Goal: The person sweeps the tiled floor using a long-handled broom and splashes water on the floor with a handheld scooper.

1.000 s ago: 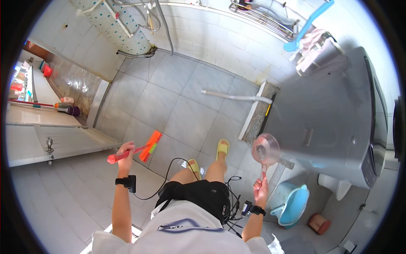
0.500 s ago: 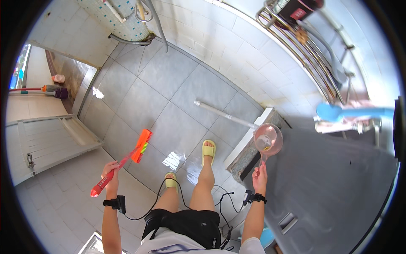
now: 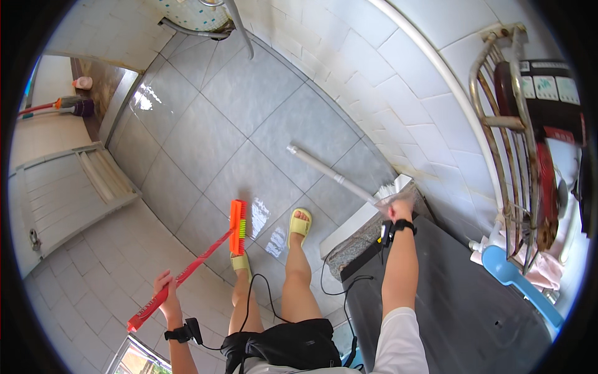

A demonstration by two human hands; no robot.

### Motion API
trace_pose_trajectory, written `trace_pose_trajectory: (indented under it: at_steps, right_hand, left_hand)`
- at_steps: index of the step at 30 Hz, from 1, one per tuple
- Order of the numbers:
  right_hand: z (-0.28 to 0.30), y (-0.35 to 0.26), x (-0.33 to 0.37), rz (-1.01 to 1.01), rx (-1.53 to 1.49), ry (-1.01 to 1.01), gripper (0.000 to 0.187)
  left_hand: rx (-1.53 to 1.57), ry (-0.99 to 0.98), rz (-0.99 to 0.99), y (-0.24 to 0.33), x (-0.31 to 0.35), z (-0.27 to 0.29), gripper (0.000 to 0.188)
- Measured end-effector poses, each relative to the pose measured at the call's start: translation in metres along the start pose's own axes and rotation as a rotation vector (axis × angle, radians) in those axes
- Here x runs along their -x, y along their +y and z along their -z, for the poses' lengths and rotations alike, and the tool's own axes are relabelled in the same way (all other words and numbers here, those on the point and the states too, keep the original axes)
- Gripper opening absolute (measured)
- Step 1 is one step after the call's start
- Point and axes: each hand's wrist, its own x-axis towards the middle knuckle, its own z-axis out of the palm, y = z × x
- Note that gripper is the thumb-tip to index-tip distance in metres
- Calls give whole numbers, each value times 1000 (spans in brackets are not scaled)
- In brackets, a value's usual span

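My left hand (image 3: pixel 168 298) is closed round the red handle of a scrub brush (image 3: pixel 199 260). The orange brush head, with orange and green bristles, is at the floor beside my left slipper (image 3: pixel 241 264). My right hand (image 3: pixel 402 210) reaches forward over a white ledge, closed on a clear pinkish water dipper (image 3: pixel 385 202). The dipper is tilted and partly hidden by the hand. A white streaky patch (image 3: pixel 387 189) beyond it looks like splashing water. Next to the dipper, a grey-white pole (image 3: pixel 324 169) slants across the floor; its near end is hidden.
On the right stands a dark grey panel-like surface (image 3: pixel 448 293). A metal wall rack (image 3: pixel 507 124) holds dark items, with a blue long-handled scoop (image 3: pixel 517 277) below. Black cables (image 3: pixel 268 293) hang by my legs. A white louvred door (image 3: pixel 68 202) lies left of the grey tiled floor (image 3: pixel 205 137).
My right hand has moved forward and tipped the dipper over the ledge. The brush head has swung right and nearer my left foot. The whole view has shifted.
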Motion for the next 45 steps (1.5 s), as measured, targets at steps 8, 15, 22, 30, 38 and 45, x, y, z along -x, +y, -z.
trace_pose_trajectory:
  at_steps: [8, 15, 22, 30, 38, 45]
  right_hand:
    - [-11, 10, -61, -166, 399, -450, 11]
    - [-3, 52, -42, -377, 270, -558, 14]
    - [11, 129, 57, -290, 163, -590, 13]
    - [99, 271, 207, -16, 123, -601, 23]
    - [222, 452, 300, -80, 33, -397, 34]
    - [352, 609, 339, -277, -364, -36, 28]
  left_hand:
    - [-74, 1, -56, -17, 7, -1, 5]
    - [-218, -8, -200, -22, 17, 18, 5]
    - [-188, -19, -298, -55, 27, 60, 7]
    - [-41, -251, -561, -82, 23, 89, 7]
    - [2, -537, -790, -76, 42, 93, 7]
    - [-61, -767, -816, -63, 83, 68, 4]
